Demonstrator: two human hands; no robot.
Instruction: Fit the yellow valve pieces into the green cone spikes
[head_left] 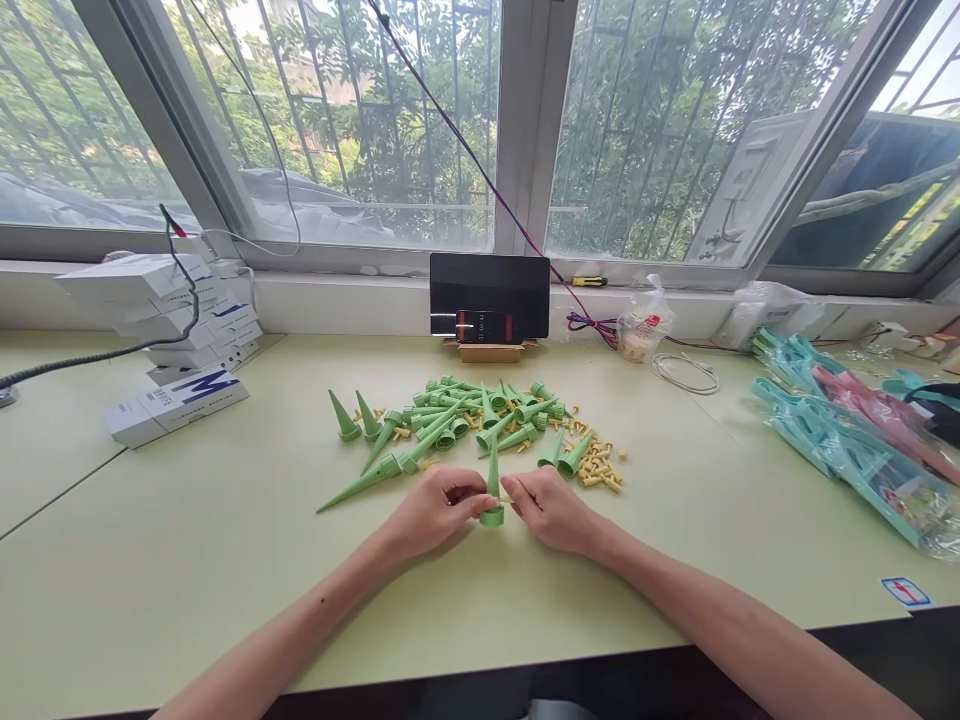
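Observation:
My left hand [433, 512] pinches a green plastic plant-watering spike [492, 517] near its wide ribbed cap. The spike stands upright with its point up. From the other side my right hand [556, 512] is closed, its fingertips at the spike's side just above the cap. A sliver of a small yellow plug [507, 500] shows between those fingertips and the spike; most of it is hidden. Just beyond both hands lies a heap of similar green spikes [429, 432], some standing, most on their sides. Loose yellow plugs [600, 465] are piled at its right.
White boxes [180, 405] are stacked at the left, with a black cable across them. A phone [484, 327] leans on a dark screen at the back. A coiled white cable [686, 372] and bagged teal items [840, 455] lie to the right on the pale green table [420, 630].

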